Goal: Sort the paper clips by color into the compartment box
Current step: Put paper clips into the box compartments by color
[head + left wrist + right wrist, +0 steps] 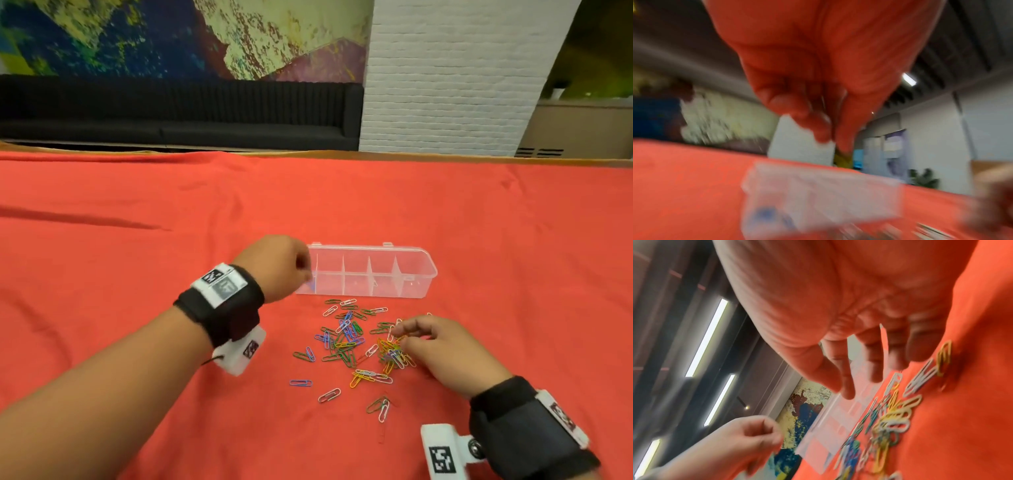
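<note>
A red cloth (137, 308) fills the lower two thirds of the head view, and everything you are working with lies on it. Just right of centre sits the clear compartment box (370, 270), lid off, its dividers running front to back. A smear of blue shows in its leftmost compartment (310, 286), though blur keeps you from telling what it is. Below the box, touching nothing of it, the paper clips (356, 342) lie scattered in a loose heap of blue, green, yellow, white and pink, with a few strays (329, 394) toward the bottom of the frame.

Your left hand (281, 267) hangs over the left end of the box, fingers curled down and bunched together. In the left wrist view the fingertips (824, 129) press against the thumb, but motion blur hides whether a clip is pinched there, so that cannot be told.

Your right hand (435, 349) rests low over the right side of the heap, fingers loosely spread and bent. In the right wrist view the fingertips (846, 389) reach toward the clips with nothing gripped between them.
</note>
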